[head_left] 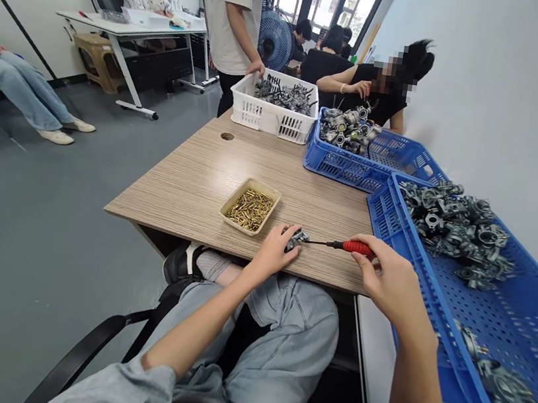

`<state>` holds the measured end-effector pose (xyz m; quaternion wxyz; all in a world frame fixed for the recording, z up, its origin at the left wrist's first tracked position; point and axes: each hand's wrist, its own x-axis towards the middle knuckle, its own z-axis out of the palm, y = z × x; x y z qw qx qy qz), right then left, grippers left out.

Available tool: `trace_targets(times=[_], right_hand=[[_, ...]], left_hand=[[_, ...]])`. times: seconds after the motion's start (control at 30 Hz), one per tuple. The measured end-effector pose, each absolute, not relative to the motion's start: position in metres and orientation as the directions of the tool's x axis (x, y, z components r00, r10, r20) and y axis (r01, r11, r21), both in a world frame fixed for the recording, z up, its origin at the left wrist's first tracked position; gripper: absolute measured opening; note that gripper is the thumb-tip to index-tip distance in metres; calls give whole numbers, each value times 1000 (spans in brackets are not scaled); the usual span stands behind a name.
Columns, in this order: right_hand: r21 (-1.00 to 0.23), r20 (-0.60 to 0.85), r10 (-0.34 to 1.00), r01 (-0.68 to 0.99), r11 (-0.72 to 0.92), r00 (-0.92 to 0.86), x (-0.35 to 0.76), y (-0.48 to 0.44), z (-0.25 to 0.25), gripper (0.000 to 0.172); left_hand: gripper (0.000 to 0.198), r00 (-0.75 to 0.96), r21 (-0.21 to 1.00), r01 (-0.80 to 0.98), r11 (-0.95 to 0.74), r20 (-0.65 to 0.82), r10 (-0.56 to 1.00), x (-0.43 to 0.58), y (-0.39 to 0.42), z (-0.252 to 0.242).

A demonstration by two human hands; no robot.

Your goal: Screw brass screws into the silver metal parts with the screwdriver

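My left hand (278, 248) is closed around a small grey metal carburetor (297, 237), pressing it to the table near the front edge; the fingers hide part of it. In my right hand (386, 275) is a screwdriver (356, 247) with a red handle and a dark shaft. The shaft lies nearly level and points left, its tip at the carburetor. Whether the tip sits in a screw or hole I cannot tell. Just left of my left hand stands a beige plastic tray (225, 207) holding many small brass parts (250, 209).
To the right a blue crate (437, 318) holds heaped carburetors (465, 229). A second blue crate (338, 166) and a white basket (256, 114) with more stand at the table's far end. A person stands by the basket; another sits behind the blue crate.
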<state>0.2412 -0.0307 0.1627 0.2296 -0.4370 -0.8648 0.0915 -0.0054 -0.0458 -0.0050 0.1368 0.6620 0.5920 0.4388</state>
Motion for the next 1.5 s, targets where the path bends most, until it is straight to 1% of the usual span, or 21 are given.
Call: trace_targets(times=[0.17, 0.33, 0.57, 0.93, 1.17, 1.3, 1.4, 1.5], right_hand=[[-369, 321, 737, 638, 676, -595, 242, -31, 165, 29], [-383, 337, 663, 546, 745, -669, 240, -34, 168, 30], [-395, 331, 636, 509, 765, -697, 235, -34, 165, 31], [-387, 328, 625, 502, 773, -708, 234, -35, 165, 34], [-335, 291, 638, 549, 766, -713, 233, -40, 169, 36], [-304, 299, 642, 567, 766, -706, 231, -45, 172, 38], [-270, 311, 669, 612, 743, -675, 229, -46, 168, 33], [-203, 292, 693, 666, 718, -659, 227, -42, 160, 26]], left_hand=[[56, -90, 706, 657, -264, 421, 903, -5, -46, -4], [57, -86, 702, 661, -263, 419, 904, -5, -46, -3], [56, -87, 692, 674, -260, 425, 901, -5, -45, -4], [57, -85, 697, 668, -259, 418, 905, -5, -45, -5], [57, -94, 700, 669, -249, 412, 906, -4, -46, -3], [57, -96, 694, 676, -247, 416, 904, -4, -46, -3], [58, -90, 691, 681, -243, 409, 908, -5, -46, -2], [60, -81, 688, 686, -238, 397, 914, -5, -46, -2]])
